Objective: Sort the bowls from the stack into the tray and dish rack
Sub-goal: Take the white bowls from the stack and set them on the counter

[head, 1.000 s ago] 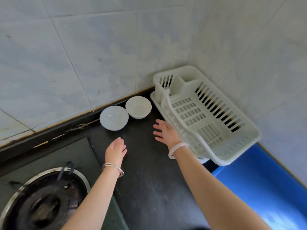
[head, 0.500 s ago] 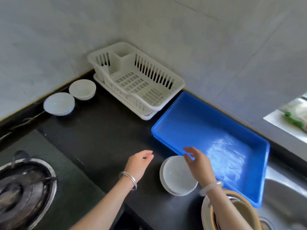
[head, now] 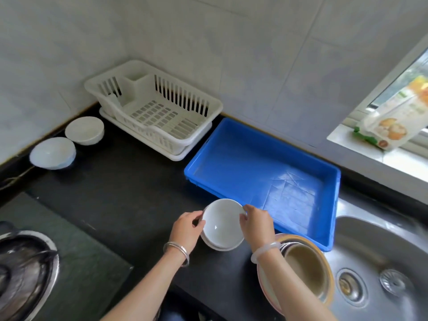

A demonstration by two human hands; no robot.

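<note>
A short stack of white bowls stands on the black counter near the front. The top white bowl is tilted up off the stack, held at its rim by my left hand on the left and my right hand on the right. The blue tray lies just behind and to the right, with nothing in it. The white dish rack sits in the back corner, also holding nothing.
Two more white bowls, one upright and one beside it, stand left of the rack by the wall. A tan bowl on plates sits at the steel sink's edge. A gas burner is at the lower left. A food packet stands on the windowsill.
My view swung right from the two bowls by the wall to the stack. Both hands moved onto the top bowl and lifted its rim off the stack.
</note>
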